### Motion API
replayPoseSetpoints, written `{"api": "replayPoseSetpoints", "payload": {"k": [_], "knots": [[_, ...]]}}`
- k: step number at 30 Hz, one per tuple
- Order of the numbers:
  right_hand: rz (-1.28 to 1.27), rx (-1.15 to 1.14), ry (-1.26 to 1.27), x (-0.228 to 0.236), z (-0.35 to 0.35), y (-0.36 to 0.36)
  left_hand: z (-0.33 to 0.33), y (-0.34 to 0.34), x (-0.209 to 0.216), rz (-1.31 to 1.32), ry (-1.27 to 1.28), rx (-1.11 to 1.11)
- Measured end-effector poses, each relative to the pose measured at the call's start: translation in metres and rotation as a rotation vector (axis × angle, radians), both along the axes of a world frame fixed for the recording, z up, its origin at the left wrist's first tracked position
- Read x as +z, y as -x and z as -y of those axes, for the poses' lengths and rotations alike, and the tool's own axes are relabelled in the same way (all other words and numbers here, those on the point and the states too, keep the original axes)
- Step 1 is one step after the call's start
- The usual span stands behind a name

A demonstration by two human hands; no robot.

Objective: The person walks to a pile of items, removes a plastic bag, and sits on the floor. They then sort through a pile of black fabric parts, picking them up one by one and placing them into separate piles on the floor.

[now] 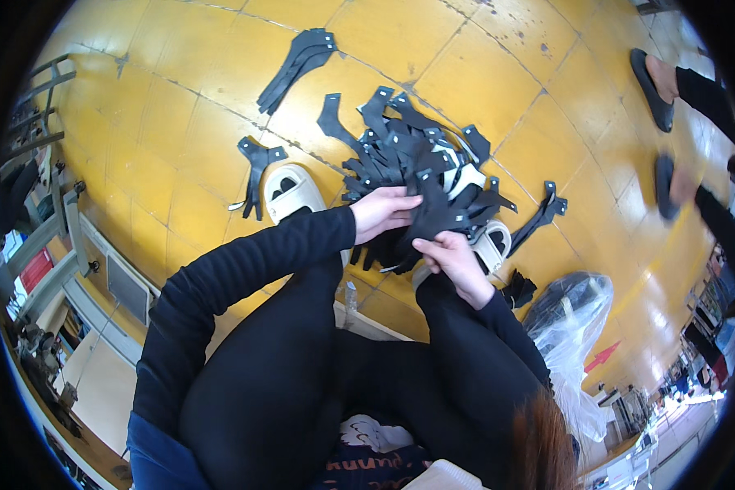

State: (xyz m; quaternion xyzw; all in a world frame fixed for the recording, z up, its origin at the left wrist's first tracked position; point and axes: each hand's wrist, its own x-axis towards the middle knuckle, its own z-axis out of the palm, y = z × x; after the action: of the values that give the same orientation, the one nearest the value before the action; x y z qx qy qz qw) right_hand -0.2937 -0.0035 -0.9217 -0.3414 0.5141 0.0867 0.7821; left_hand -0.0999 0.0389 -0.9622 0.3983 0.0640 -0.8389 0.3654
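Between my hands is a black fabric piece with small white tags, held up over a heap of similar pieces. My left hand (381,214) pinches the black fabric piece (434,214) at its left side. Lower down, my right hand (457,263) grips its bottom edge between thumb and fingers. Under and beyond them, the heap of black fabric pieces (376,155) lies on the floor, a few pale ones among the dark. Layered strips (300,65) rest apart at the far left, and a forked bundle (258,170) is nearer.
My feet wear cream slides (296,189) on the yellow tiled floor (180,106). To the right are a clear plastic bag (570,314) with dark contents and a red floor arrow (602,357). Another person's feet in dark slippers (653,90) stand at the far right. Metal-framed furniture (73,237) lines the left.
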Motion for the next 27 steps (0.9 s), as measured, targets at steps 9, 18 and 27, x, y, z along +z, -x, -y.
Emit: {"api": "replayPoseSetpoints", "payload": {"k": [9,18,27], "knots": [[-0.122,0.31,0.141,-0.029,-0.002,0.029,-0.033,0.0,-0.03,0.209,-0.109,-0.181],[-0.077,0.063,0.539,-0.019,0.058,0.038,-0.026,-0.01,-0.026,0.327,-0.112,-0.351],[-0.008,0.082,0.707,-0.033,0.079,0.02,0.017,-0.039,0.005,0.977,0.404,-0.516]]}}
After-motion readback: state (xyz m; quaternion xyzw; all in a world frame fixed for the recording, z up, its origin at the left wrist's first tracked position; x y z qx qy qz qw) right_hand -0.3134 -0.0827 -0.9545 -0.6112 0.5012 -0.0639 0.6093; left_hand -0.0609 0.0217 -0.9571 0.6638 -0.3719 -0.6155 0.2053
